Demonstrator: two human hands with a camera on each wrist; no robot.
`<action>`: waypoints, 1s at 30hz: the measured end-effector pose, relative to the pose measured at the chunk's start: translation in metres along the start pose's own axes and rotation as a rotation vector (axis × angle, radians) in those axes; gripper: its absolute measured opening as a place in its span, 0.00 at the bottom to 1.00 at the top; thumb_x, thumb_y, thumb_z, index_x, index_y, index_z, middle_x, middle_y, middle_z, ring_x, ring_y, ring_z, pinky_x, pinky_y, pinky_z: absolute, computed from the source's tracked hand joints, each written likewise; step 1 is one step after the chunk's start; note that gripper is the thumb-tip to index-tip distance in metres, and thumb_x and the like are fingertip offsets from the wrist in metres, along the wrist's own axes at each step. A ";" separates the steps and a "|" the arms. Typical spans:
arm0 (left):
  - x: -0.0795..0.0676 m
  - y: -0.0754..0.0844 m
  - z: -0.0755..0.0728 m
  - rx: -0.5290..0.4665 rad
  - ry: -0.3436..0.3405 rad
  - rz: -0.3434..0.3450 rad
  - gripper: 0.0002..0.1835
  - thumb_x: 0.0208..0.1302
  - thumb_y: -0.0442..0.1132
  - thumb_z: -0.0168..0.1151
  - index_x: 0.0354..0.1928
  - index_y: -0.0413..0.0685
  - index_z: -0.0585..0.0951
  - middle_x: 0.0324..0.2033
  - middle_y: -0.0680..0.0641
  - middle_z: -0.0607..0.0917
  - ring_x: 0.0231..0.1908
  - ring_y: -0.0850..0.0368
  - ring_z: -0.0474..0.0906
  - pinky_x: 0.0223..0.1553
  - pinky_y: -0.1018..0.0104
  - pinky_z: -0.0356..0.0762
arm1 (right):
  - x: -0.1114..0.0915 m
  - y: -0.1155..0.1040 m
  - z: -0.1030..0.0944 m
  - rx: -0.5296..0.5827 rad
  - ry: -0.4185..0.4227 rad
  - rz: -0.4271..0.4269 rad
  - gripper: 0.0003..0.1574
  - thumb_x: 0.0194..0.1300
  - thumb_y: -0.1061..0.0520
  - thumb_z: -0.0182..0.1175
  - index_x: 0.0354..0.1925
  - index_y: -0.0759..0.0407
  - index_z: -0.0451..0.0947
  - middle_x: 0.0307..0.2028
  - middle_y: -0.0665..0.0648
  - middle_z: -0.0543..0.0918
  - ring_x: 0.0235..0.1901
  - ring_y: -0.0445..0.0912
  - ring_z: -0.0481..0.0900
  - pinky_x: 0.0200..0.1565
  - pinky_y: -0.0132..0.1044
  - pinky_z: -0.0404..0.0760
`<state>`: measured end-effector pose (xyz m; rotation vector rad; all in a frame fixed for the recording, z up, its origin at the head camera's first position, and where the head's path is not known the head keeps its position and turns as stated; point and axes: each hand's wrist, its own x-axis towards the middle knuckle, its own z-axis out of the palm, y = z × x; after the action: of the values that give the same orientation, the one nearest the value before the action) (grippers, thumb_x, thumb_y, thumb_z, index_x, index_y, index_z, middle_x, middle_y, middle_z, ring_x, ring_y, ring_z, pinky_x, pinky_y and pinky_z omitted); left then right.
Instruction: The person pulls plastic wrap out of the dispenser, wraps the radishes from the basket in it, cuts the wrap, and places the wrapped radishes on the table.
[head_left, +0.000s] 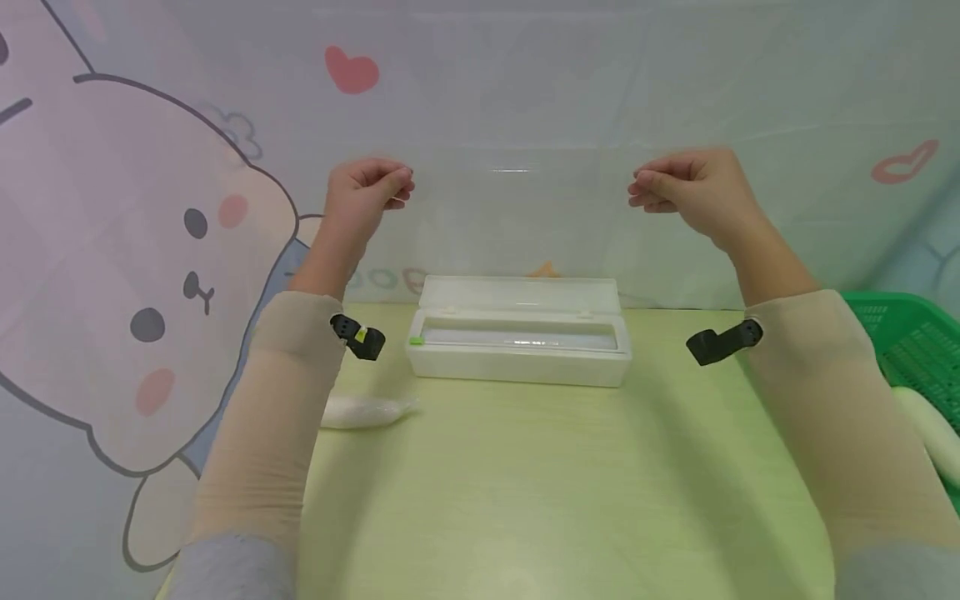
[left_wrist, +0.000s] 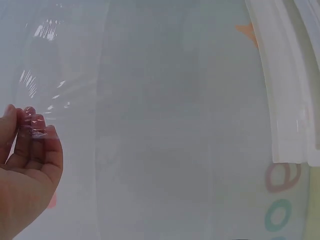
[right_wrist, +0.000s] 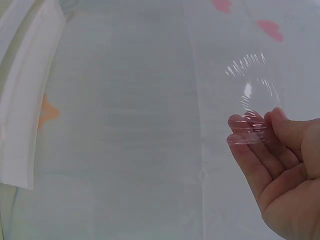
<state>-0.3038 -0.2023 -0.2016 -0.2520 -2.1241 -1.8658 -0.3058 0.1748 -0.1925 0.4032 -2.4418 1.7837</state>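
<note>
Between my two raised hands stretches a sheet of clear cling film [head_left: 513, 170], visible mostly by its glints. My left hand [head_left: 363, 192] pinches one corner between thumb and fingers, with the film [left_wrist: 31, 82] lying over the fingertips. The opposite corner is pinched by my right hand [head_left: 693, 190], where film [right_wrist: 248, 90] shows wrinkled glints. Below them, a white cling film dispenser box [head_left: 517, 364] stands on the table, its translucent lid [head_left: 517, 293] raised at the back. A roll of film [head_left: 525, 337] lies inside. Whether the sheet still joins the roll, I cannot tell.
A white, radish-like vegetable [head_left: 363, 412] in clear film lies left of the box, partly behind my left forearm. At right stands a green basket [head_left: 892, 312] with another long white vegetable [head_left: 930, 429]. A printed curtain [head_left: 480, 75] hangs behind the table [head_left: 525, 483].
</note>
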 end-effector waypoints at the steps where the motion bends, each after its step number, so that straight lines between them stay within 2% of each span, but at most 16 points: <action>1: -0.005 -0.001 -0.003 0.006 -0.015 0.013 0.05 0.65 0.37 0.62 0.35 0.44 0.84 0.29 0.52 0.82 0.33 0.58 0.78 0.41 0.71 0.77 | -0.005 0.001 0.000 -0.014 -0.014 -0.018 0.10 0.64 0.56 0.63 0.42 0.58 0.84 0.30 0.46 0.87 0.33 0.36 0.85 0.38 0.27 0.81; 7: -0.038 0.001 -0.018 0.010 -0.124 0.106 0.05 0.64 0.35 0.63 0.33 0.46 0.86 0.28 0.52 0.83 0.30 0.59 0.79 0.40 0.72 0.78 | -0.038 0.001 -0.003 -0.115 -0.068 -0.115 0.17 0.66 0.55 0.61 0.48 0.65 0.81 0.33 0.43 0.87 0.36 0.35 0.85 0.40 0.26 0.80; 12: -0.067 0.003 -0.028 0.105 -0.240 0.157 0.08 0.64 0.32 0.62 0.32 0.54 0.86 0.26 0.56 0.83 0.30 0.62 0.79 0.42 0.72 0.77 | -0.065 0.007 -0.004 -0.164 -0.086 -0.186 0.14 0.68 0.58 0.59 0.47 0.65 0.82 0.34 0.42 0.87 0.36 0.36 0.85 0.41 0.27 0.80; 15: -0.087 0.000 -0.034 0.128 -0.296 0.167 0.08 0.63 0.30 0.63 0.32 0.53 0.86 0.27 0.58 0.84 0.31 0.62 0.80 0.42 0.72 0.78 | -0.085 0.015 -0.005 -0.182 -0.108 -0.236 0.10 0.68 0.61 0.58 0.45 0.61 0.84 0.35 0.40 0.86 0.35 0.34 0.85 0.41 0.25 0.80; 17: -0.100 -0.004 -0.039 0.123 -0.322 0.172 0.05 0.61 0.31 0.65 0.32 0.48 0.86 0.28 0.57 0.85 0.31 0.62 0.80 0.41 0.72 0.78 | -0.098 0.024 -0.004 -0.156 -0.142 -0.313 0.11 0.67 0.66 0.57 0.43 0.59 0.84 0.35 0.41 0.86 0.35 0.34 0.84 0.40 0.24 0.79; 20: -0.120 -0.013 -0.046 0.107 -0.367 0.184 0.01 0.59 0.33 0.68 0.32 0.44 0.86 0.28 0.56 0.85 0.31 0.63 0.81 0.38 0.73 0.78 | -0.117 0.041 -0.002 -0.043 -0.239 -0.471 0.15 0.65 0.72 0.56 0.42 0.60 0.85 0.36 0.45 0.84 0.35 0.35 0.82 0.40 0.22 0.78; 22: -0.131 -0.023 -0.049 0.053 -0.430 0.204 0.02 0.57 0.32 0.68 0.32 0.46 0.86 0.29 0.56 0.85 0.31 0.63 0.80 0.36 0.73 0.78 | -0.127 0.053 0.000 0.007 -0.319 -0.572 0.16 0.64 0.73 0.56 0.43 0.60 0.84 0.36 0.48 0.83 0.33 0.36 0.79 0.36 0.22 0.76; 23: -0.137 -0.028 -0.051 0.021 -0.472 0.225 0.03 0.58 0.30 0.67 0.33 0.45 0.86 0.30 0.56 0.85 0.32 0.63 0.80 0.36 0.73 0.78 | -0.133 0.059 0.001 0.042 -0.361 -0.589 0.17 0.63 0.74 0.56 0.44 0.61 0.84 0.36 0.49 0.83 0.33 0.38 0.77 0.34 0.24 0.75; 26: -0.153 -0.043 -0.057 -0.088 -0.608 0.233 0.10 0.57 0.25 0.65 0.36 0.48 0.86 0.32 0.56 0.84 0.33 0.63 0.78 0.33 0.73 0.77 | -0.148 0.071 0.006 0.061 -0.459 -0.565 0.18 0.60 0.76 0.58 0.43 0.61 0.83 0.36 0.48 0.82 0.32 0.39 0.74 0.29 0.30 0.73; 28: -0.162 -0.049 -0.060 -0.130 -0.675 0.229 0.11 0.57 0.24 0.65 0.37 0.48 0.86 0.32 0.54 0.84 0.32 0.62 0.77 0.32 0.73 0.76 | -0.158 0.077 0.009 0.084 -0.510 -0.487 0.20 0.57 0.79 0.58 0.41 0.61 0.82 0.35 0.48 0.82 0.31 0.40 0.75 0.28 0.32 0.74; 30: -0.169 -0.054 -0.062 -0.126 -0.711 0.214 0.10 0.57 0.26 0.65 0.37 0.49 0.85 0.31 0.52 0.83 0.31 0.61 0.76 0.30 0.71 0.75 | -0.165 0.082 0.013 0.110 -0.555 -0.419 0.20 0.56 0.80 0.57 0.39 0.60 0.81 0.33 0.49 0.82 0.30 0.42 0.75 0.29 0.33 0.76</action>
<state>-0.1557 -0.2603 -0.3028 -1.2818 -2.2498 -1.9635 -0.1677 0.2124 -0.3098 1.4699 -2.3043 1.7866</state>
